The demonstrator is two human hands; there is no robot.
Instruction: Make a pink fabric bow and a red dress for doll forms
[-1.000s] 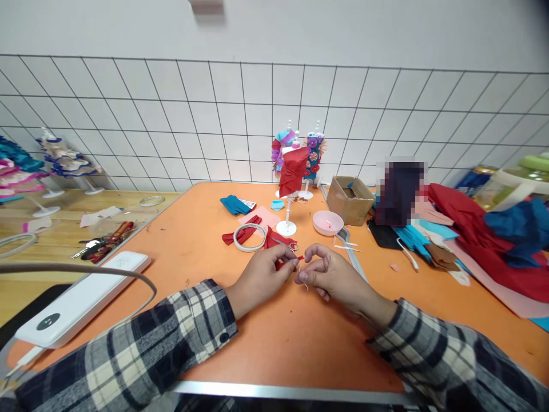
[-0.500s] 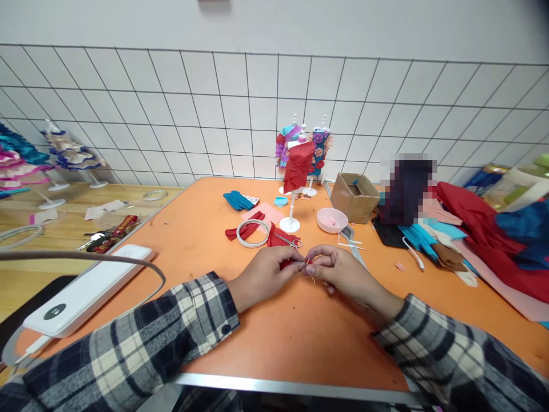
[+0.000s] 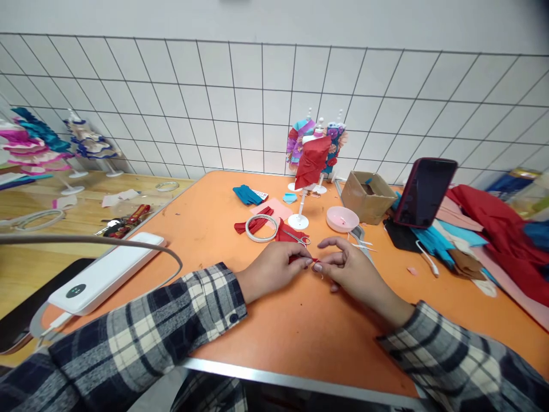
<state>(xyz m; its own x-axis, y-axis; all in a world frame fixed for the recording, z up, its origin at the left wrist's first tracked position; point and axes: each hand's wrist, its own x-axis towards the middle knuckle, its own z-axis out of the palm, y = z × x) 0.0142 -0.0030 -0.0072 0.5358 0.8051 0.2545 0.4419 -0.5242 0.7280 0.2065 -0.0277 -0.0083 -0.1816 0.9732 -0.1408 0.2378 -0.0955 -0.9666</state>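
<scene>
My left hand and my right hand meet at the middle of the orange table. Both pinch a small red fabric piece between their fingertips. A thin pale thread hangs from it by my right fingers. Small scissors lie on a red cloth scrap just behind my hands. Beyond those stand a tape ring and a small mannequin stand draped in red fabric.
A pink dish, a cardboard box and a propped phone sit to the right, beside heaped fabrics. A white device with a cable lies at the left. Dressed mannequins stand on the neighbouring wooden table.
My hands have closed together on the red piece and stay pinched on it. The camera view has shifted so that the scene sits further right and lower.
</scene>
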